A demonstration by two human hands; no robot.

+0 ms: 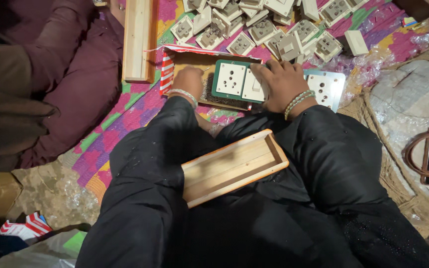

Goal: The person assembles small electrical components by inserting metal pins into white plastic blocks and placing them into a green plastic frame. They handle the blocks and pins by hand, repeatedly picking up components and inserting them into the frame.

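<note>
My right hand (280,84) grips green switch plate (238,81); left hand (188,82) digs in screw box (199,64), fingers hidden. Next: screw needs picking.

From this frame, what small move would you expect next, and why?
Probably the left hand lifts a screw from the cardboard box: it reaches inside, while the right hand steadies the green socket-and-switch plate over it. The wooden box waits on the lap.
</note>
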